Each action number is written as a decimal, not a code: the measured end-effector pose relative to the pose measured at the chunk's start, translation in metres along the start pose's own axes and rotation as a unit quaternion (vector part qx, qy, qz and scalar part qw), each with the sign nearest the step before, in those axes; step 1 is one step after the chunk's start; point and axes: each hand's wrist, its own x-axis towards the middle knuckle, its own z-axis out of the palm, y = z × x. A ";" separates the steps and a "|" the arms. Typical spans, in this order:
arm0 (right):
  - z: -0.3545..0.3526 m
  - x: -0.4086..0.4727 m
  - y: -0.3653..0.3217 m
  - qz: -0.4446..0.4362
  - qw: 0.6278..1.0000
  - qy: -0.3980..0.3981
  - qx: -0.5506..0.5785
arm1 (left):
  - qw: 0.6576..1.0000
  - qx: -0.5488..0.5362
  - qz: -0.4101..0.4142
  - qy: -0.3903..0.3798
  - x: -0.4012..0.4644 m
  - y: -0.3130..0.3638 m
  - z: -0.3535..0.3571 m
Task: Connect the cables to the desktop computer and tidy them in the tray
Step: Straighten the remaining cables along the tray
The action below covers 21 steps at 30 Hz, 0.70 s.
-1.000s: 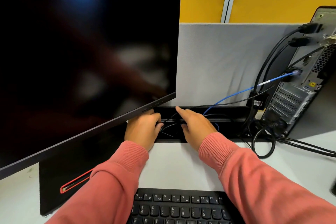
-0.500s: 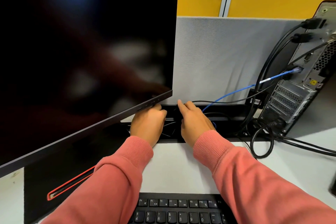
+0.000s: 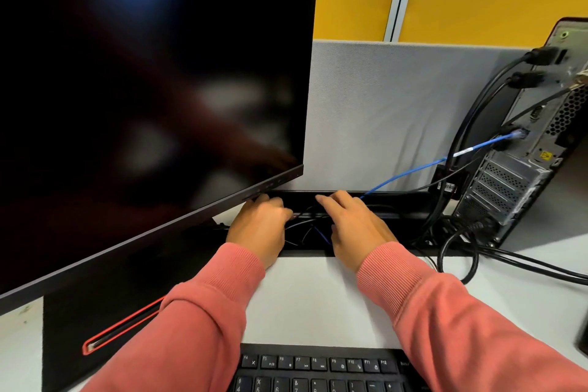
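Observation:
A black cable tray [image 3: 410, 202] runs along the back of the desk below the grey partition. Both my hands are inside it. My left hand [image 3: 257, 226] is curled under the monitor's lower edge, fingers closed around thin black cables [image 3: 304, 224] that run across to my right hand [image 3: 353, 226]. That hand lies flat with fingers spread over the cables, thumb down in the tray. A blue cable [image 3: 404, 173] rises from the tray to the desktop computer [image 3: 521, 175] at the right, whose rear ports hold several black plugs [image 3: 537, 56].
A large dark monitor [image 3: 143, 89] fills the left, and its base [image 3: 105, 312] covers the desk there. A black keyboard [image 3: 318, 369] lies at the near edge. Black cables loop [image 3: 458, 261] on the desk beside the computer and trail off right.
My right hand's raised forefinger has come down, and the fingers now lie flat in the tray. My left hand has shifted slightly right, closer to the right hand. The view has shifted a little.

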 end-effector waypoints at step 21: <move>0.003 -0.005 -0.008 0.009 0.999 -0.016 -0.045 | 0.994 0.008 0.027 -0.105 0.002 0.014 0.012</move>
